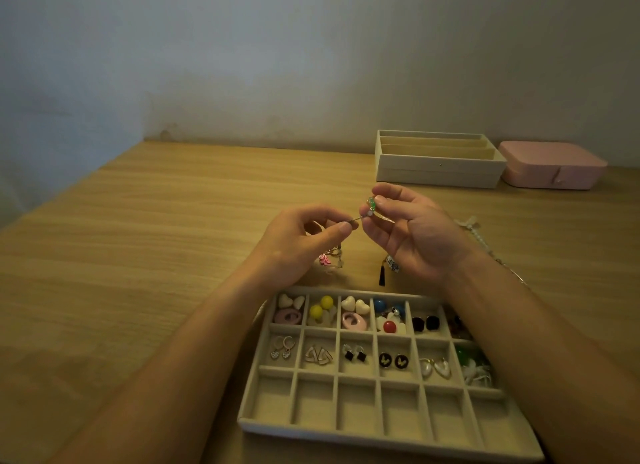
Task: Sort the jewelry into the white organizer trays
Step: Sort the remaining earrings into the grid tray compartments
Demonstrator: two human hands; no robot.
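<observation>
Jewelry tray [266, 399] on wooden table [138, 238], both hands [304, 236] pinching green earring [371, 203], bare wall behind

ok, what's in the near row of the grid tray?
Nothing visible: the near-row compartments of the grid tray show bare lining. The right forearm covers the tray's right edge, so the far-right compartment there is only partly seen.

Single view, head-worn, wide-angle. Looks forward and down across wooden counter [138, 238] toward plain wall [311, 47] at far edge. Both forearms enter from bottom corners, close to lens. Divided tray [346, 425] nearest, at bottom edge, right of centre. Far end: deeper tray [440, 172], pink box [550, 167] against wall. Edges curve from lens.
</observation>
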